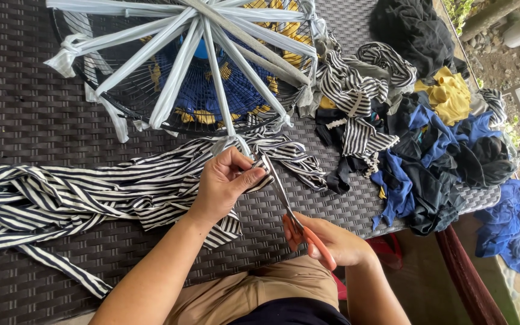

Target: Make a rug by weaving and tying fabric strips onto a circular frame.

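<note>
The left hand (pixel 227 183) pinches a black-and-white striped strip of fabric (pixel 121 192), its grip tight on the end near a round wire fan guard strung with pale cloth strips (pixel 188 60). The right hand (pixel 332 241) holds orange-handled scissors (pixel 290 210), blades pointing at the pinched end. The strip lies across the dark woven wicker table (pixel 19 108), beside a heap of blue, black and yellow fabric scraps (pixel 434 144).
</note>
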